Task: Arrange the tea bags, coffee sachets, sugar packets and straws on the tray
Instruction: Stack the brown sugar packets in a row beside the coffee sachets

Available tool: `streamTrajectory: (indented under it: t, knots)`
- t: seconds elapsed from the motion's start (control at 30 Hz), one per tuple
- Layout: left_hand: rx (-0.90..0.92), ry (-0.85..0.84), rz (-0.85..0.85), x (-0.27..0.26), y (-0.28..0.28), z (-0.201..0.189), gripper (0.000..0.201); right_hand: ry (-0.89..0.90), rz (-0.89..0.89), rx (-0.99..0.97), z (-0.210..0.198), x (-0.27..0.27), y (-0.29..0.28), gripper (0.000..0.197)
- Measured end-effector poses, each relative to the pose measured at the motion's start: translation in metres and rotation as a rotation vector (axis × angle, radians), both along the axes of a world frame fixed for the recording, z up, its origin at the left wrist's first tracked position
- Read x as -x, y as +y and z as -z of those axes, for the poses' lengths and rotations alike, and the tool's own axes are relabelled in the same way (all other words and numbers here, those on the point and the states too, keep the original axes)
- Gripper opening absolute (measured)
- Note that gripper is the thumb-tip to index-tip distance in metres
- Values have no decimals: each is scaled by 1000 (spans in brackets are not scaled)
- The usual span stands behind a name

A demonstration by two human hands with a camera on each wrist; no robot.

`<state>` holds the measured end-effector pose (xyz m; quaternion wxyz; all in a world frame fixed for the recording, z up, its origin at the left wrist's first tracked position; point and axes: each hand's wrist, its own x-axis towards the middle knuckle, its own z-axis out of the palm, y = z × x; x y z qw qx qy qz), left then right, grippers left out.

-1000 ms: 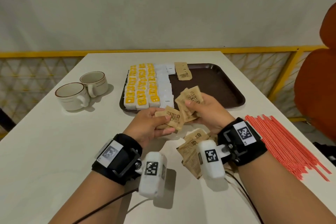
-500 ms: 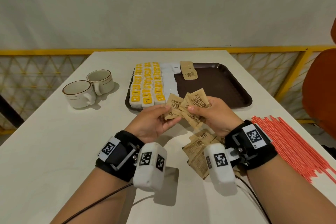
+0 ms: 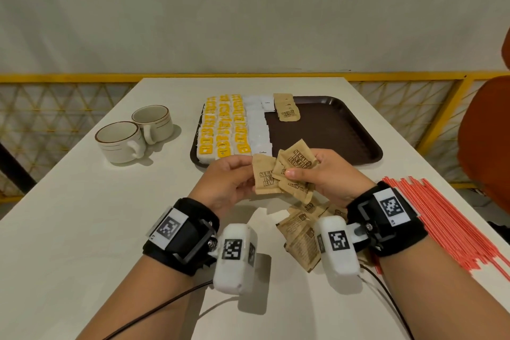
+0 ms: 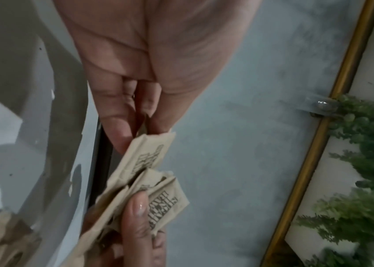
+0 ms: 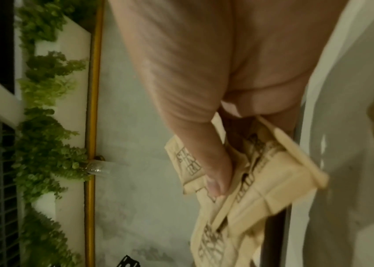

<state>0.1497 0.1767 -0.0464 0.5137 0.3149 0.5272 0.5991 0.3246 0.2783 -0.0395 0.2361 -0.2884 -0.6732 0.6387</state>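
Observation:
A dark brown tray (image 3: 331, 130) lies ahead on the white table. Its left part holds rows of yellow-tagged tea bags (image 3: 222, 127), a column of white coffee sachets (image 3: 258, 130) and a short stack of brown sugar packets (image 3: 287, 110). In front of the tray my left hand (image 3: 229, 182) pinches one brown sugar packet (image 3: 263, 178) (image 4: 144, 155). My right hand (image 3: 328, 176) grips a fan of several sugar packets (image 3: 296, 167) (image 5: 256, 180), thumb on top. More sugar packets (image 3: 300, 234) lie loose on the table under my hands. Red straws (image 3: 452, 221) lie in a pile at the right.
Two white cups (image 3: 138, 132) with brown rims stand left of the tray. An orange chair (image 3: 485, 141) is at the right edge. A yellow railing (image 3: 82, 78) runs behind the table. Cables trail from my wrist cameras across the near table.
Both hands have lifted slightly toward the tray's front edge. The left hand's single packet has come up against the fan of packets in the right hand.

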Motion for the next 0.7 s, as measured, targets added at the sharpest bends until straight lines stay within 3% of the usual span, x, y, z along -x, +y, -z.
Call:
streamTrajectory:
  t: [0.1,0.27,0.33,0.4,0.6,0.7]
  knots:
    - [15,-107,-6,-2,2,-1,14,65,1,67,-1,1,-2,20]
    - [-25,-411,168,-6,4,-5,57,161,20,192,-3,5,-7,21]
    - [-28,-469,170,-9,4,-5,54,154,-10,206,-3,5,-9,30]
    - [-46,-490,161,-12,5,-4,45,140,-24,208,-2,5,-9,36]
    - [-90,-508,132,-19,5,-1,23,171,72,189,1,12,-11,15]
    - [-113,-429,130,-24,4,4,45,190,61,183,3,14,-14,17]
